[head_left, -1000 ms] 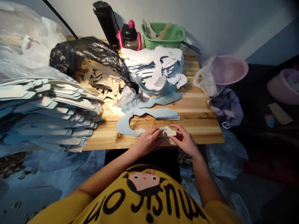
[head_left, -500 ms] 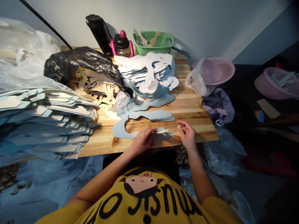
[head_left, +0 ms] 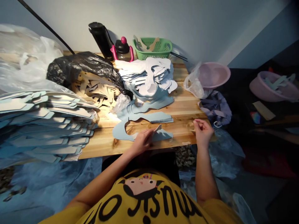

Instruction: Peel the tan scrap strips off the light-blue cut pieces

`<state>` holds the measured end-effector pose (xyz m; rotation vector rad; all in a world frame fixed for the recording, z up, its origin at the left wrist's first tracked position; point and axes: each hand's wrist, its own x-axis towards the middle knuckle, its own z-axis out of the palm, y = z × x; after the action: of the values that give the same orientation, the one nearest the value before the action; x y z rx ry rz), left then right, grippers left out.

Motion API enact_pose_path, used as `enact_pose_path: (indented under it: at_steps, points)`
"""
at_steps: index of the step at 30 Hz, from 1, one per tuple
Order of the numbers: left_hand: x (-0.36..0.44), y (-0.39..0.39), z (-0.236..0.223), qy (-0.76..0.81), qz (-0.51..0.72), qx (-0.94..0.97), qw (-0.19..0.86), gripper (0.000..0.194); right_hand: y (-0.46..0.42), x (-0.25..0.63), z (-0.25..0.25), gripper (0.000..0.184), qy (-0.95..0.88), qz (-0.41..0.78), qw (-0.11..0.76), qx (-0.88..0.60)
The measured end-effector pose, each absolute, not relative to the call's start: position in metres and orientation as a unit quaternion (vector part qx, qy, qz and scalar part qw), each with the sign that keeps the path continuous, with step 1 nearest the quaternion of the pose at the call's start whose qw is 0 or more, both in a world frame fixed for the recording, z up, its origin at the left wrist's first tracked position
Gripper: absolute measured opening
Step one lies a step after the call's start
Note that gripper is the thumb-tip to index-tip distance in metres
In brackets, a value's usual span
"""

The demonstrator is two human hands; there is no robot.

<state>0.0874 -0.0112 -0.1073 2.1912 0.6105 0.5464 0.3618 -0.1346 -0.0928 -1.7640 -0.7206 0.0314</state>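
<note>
My left hand (head_left: 143, 140) rests on the near arm of a light blue U-shaped cut piece (head_left: 119, 129) that lies on the wooden table. Its fingers are closed on a small beige piece (head_left: 158, 128), whose pointed end sticks up past the fingertips. To the right, near the table's corner, is my right hand (head_left: 203, 130), thumb and fingers pinched together; whatever is between them is too small to make out. Just beyond the U-shaped piece lies a stack of similar blue pieces (head_left: 149, 103), with white-faced ones (head_left: 133, 70) heaped behind it.
At left is a large pile of blue-edged pieces (head_left: 46, 124). A black plastic bag (head_left: 86, 60) holds tan pieces (head_left: 93, 88). Behind stand a black flask (head_left: 100, 39), a pink-handled bottle (head_left: 122, 51) and a green basket (head_left: 161, 48). A pink basin (head_left: 213, 76) is beyond the right edge.
My right hand has moved right, away from the blue piece, and its fingers have drawn together. The beige piece at my left fingertips now points up. A pale scrap shows at the table's front edge.
</note>
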Motion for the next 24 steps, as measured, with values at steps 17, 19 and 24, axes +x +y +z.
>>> enact_pose_path:
  at_steps: [17,19,24]
  points:
    - [0.087,-0.007,-0.107,0.208,0.232,0.828,0.467,0.047,-0.095,0.254,-0.094,0.016,-0.585,0.033,0.371,-0.720]
    - [0.086,-0.007,-0.106,0.197,0.220,0.837,0.460,0.054,-0.095,0.255,-0.092,0.014,-0.579,0.040,0.384,-0.718]
    - [0.084,-0.011,-0.099,0.187,0.199,0.869,0.413,0.050,-0.104,0.283,-0.096,0.011,-0.432,0.094,0.491,-0.750]
